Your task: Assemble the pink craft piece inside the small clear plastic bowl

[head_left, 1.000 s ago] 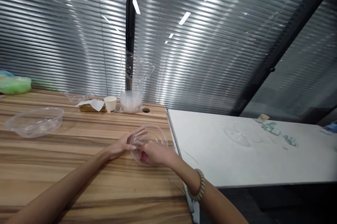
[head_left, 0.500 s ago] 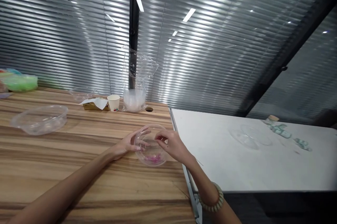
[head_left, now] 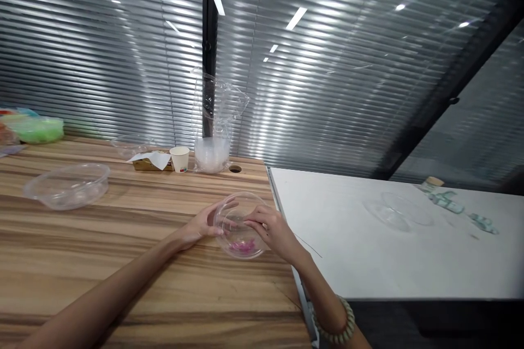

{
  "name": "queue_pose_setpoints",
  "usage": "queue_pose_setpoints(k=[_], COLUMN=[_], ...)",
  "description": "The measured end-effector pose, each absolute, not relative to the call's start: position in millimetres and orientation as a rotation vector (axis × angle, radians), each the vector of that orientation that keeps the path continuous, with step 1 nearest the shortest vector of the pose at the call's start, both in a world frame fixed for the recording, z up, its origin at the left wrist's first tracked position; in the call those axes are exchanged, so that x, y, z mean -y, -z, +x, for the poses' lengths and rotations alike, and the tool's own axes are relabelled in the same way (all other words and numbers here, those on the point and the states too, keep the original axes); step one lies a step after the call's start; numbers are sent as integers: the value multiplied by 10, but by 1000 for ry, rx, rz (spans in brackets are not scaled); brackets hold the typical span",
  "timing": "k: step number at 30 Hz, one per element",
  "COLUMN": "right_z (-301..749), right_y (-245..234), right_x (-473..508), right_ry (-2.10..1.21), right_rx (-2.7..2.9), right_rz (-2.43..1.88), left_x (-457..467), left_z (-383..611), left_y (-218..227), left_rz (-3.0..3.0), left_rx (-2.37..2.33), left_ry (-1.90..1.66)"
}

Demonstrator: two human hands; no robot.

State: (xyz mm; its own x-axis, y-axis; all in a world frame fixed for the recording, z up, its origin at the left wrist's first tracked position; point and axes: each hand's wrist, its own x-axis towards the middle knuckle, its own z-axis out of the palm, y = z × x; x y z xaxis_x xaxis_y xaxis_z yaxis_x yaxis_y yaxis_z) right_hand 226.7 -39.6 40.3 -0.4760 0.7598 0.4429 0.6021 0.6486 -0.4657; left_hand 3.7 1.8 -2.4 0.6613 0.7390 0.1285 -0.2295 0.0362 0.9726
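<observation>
A clear round plastic bowl (head_left: pixel 224 247) is held tilted toward me above the wooden table. My left hand (head_left: pixel 204 225) grips its left side, thumb in front and fingers behind the wall. Bright pink bits (head_left: pixel 243 246) lie in the lower part of the bowl. Over the bowl's right side, my right hand (head_left: pixel 268 229) has its thumb and index finger pinched together. Whatever is between those fingertips is too small to make out. A thin dark line (head_left: pixel 309 246), like a wire or thread, shows beside the right wrist; whether it reaches the hand is unclear.
To the left sits a larger clear basin (head_left: pixel 67 188). Along the back stand a tissue box (head_left: pixel 153 162), a paper cup (head_left: pixel 179 159) and bagged clear bowls (head_left: pixel 212 153). Green bagged items (head_left: pixel 41 129) lie far left. Clear lids (head_left: pixel 387 213) and pale green ribbon (head_left: pixel 448 202) rest on the white table.
The view has shifted slightly, so most things sit a little further right. My right fingertips stay pinched over the bowl and have turned slightly. My left hand keeps its hold.
</observation>
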Motion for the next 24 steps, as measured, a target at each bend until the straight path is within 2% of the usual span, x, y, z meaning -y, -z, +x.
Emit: queue_pose_setpoints(k=[16, 24], right_z=[2400, 2279], right_y=[-341, -505], right_x=[565, 672], right_ry=[-415, -386], right_rx=[2241, 2414], right_rz=[-985, -1378], left_x=[20, 85], left_z=[80, 135], left_y=[-12, -35], left_rz=[1395, 1420], left_rx=[-473, -508], left_ry=[-788, -813])
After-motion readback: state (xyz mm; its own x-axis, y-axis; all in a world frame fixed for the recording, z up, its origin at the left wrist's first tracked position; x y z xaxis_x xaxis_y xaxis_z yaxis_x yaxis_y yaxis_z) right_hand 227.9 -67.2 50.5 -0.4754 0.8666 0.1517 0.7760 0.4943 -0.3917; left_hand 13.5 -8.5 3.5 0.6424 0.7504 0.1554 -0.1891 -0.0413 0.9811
